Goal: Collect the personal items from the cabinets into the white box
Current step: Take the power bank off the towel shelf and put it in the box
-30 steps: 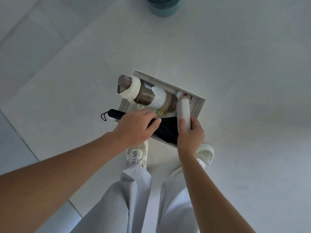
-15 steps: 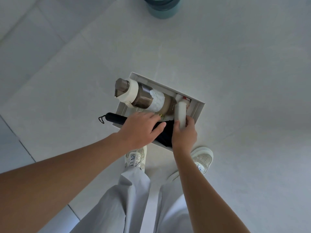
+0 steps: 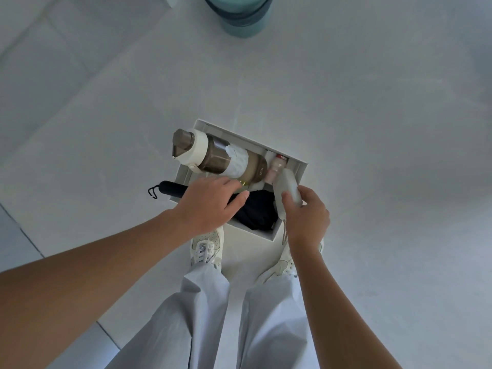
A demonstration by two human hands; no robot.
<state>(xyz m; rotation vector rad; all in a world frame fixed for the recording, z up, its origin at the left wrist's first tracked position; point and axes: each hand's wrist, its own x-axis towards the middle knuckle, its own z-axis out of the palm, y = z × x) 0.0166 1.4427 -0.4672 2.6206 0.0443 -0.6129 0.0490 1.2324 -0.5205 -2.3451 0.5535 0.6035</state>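
Note:
The white box (image 3: 239,133) sits on the floor in front of my feet. A large brown bottle (image 3: 221,157) with a white collar lies across its far side, its cap past the left wall. A folded black umbrella (image 3: 257,213) lies along the near side, its handle (image 3: 170,188) poking out left. A small pinkish bottle with a red cap (image 3: 277,166) lies at the right end. My left hand (image 3: 210,203) rests over the umbrella, fingers curled on it. My right hand (image 3: 306,217) grips a white oblong item (image 3: 287,186) above the box's right end.
A teal round container (image 3: 239,16) stands on the pale floor at the top of the view. My white shoes (image 3: 206,247) and light grey trousers (image 3: 210,315) are right below the box. Tile joints run along the left.
My right hand has lifted and tilted the white oblong item toward the right, uncovering the pinkish bottle. My left hand stays on the umbrella.

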